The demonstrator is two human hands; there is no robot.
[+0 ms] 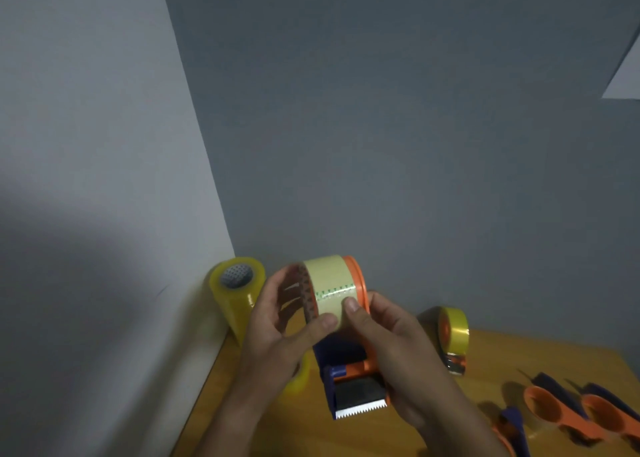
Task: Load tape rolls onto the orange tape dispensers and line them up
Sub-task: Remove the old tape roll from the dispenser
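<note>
Left hand (pixel 277 332) grips the tape roll (pixel 329 292), half-seated on the orange dispenser (pixel 356 359) that right-hand fingers (pixel 353 306) clamp above the desk (pixel 519 359); I'd push the roll square until flush with the orange flange, avoiding the serrated blade below.

Both hands hold a dispenser (pixel 349 359) above the tabletop (pixel 502 359) — left hand (pixel 277 332) gripping the roll (pixel 329 286), right hand (pixel 391 345) with thumb on the tape. A stack of rolls (pixel 239 293) stands left; a loaded dispenser (pixel 453 338) and empty dispensers (pixel 571 411) lie right.
</note>
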